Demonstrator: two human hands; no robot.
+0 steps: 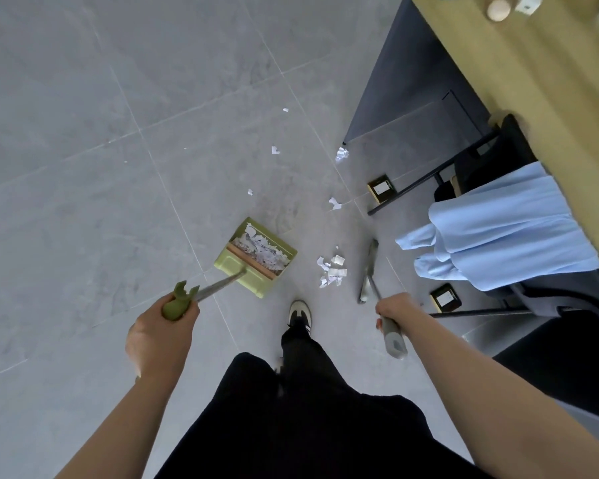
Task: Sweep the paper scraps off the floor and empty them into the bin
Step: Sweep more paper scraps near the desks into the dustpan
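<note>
Green dustpan holding white paper scraps, more scattered on the grey floor beside the broom

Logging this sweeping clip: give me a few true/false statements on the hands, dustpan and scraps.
1. The left hand grips the dustpan handle. True.
2. The dustpan is empty. False: paper scraps already lie in it.
3. The right hand hangs idle. False: it grips the broom handle.
4. A scrap pile lies on the floor between dustpan and broom. True.
5. All scraps are gathered. False: loose scraps lie farther out.
</note>
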